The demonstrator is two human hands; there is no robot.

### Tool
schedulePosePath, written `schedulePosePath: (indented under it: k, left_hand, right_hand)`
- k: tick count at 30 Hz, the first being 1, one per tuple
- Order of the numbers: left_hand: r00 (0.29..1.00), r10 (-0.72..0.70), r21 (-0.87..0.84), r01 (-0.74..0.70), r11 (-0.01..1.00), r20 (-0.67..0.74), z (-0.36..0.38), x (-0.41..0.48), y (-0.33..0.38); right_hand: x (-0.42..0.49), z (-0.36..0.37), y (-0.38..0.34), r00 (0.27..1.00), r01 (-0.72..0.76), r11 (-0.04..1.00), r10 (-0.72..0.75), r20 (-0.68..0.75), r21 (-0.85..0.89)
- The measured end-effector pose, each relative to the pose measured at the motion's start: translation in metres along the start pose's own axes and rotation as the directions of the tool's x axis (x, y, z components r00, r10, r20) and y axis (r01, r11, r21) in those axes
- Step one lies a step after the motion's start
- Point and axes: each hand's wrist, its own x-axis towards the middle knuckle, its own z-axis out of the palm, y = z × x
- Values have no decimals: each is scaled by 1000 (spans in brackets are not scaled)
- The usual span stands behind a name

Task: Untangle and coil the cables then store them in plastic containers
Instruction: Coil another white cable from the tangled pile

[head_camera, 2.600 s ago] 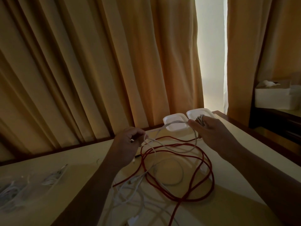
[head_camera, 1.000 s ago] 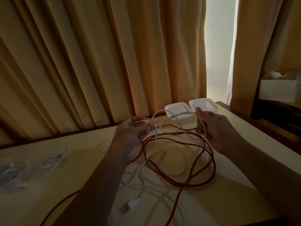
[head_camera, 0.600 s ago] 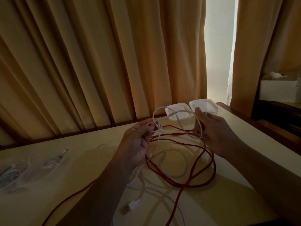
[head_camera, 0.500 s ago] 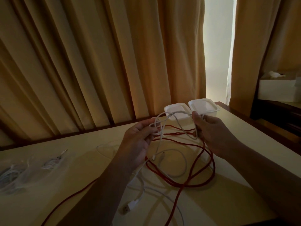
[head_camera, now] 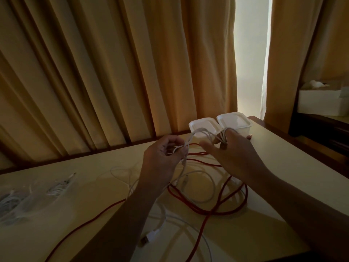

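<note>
My left hand (head_camera: 164,157) pinches a thin white cable (head_camera: 198,132) above the table, its fingers curled round the strand. The cable arches over to my right hand (head_camera: 234,152), where several turns of it are wound round the fingers. Under both hands a long red cable (head_camera: 226,211) lies in loose loops on the table, tangled with more white cable (head_camera: 200,188). A white USB plug (head_camera: 149,236) lies near my left forearm. Two white plastic containers (head_camera: 204,126) (head_camera: 236,120) stand side by side just beyond my hands.
The cream table (head_camera: 273,163) ends in a dark wooden edge at the back and right. Clear bags with coiled white cables (head_camera: 34,197) lie at the far left. Tan curtains (head_camera: 113,72) hang behind. A white box (head_camera: 321,103) sits on a dark shelf at right.
My left hand has drawn the white strand closer to my right hand. The turns of white cable round my right fingers have grown. The red cable has stayed put.
</note>
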Motion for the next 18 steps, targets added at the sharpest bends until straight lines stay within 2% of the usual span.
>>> schedulePosePath:
  k: [2, 4, 10, 14, 16, 18]
  left_hand:
    - [994, 71, 95, -79, 992, 86, 3, -3, 0]
    - [980, 120, 121, -139, 983, 156, 6, -6, 0]
    - [965, 151, 127, -181, 975, 215, 4, -4, 1]
    - [942, 197, 146, -242, 959, 272, 9, -8, 5]
    - [954, 168, 86, -194, 977, 249, 11, -8, 9]
    - [977, 115, 3, -117, 993, 179, 8, -6, 9]
  right_hand:
    - [-4, 2, -5, 999, 27, 999, -28, -41, -28]
    - [-5, 3, -7, 995, 54, 995, -61, -78, -84]
    - [-2, 0, -1, 978, 121, 974, -151, -146, -194]
    - [-1, 0, 1, 981, 98, 968, -134, -143, -231]
    - [0, 1, 6, 989, 46, 989, -64, -130, -139]
    - [4, -4, 9, 989, -124, 980, 134, -55, 153]
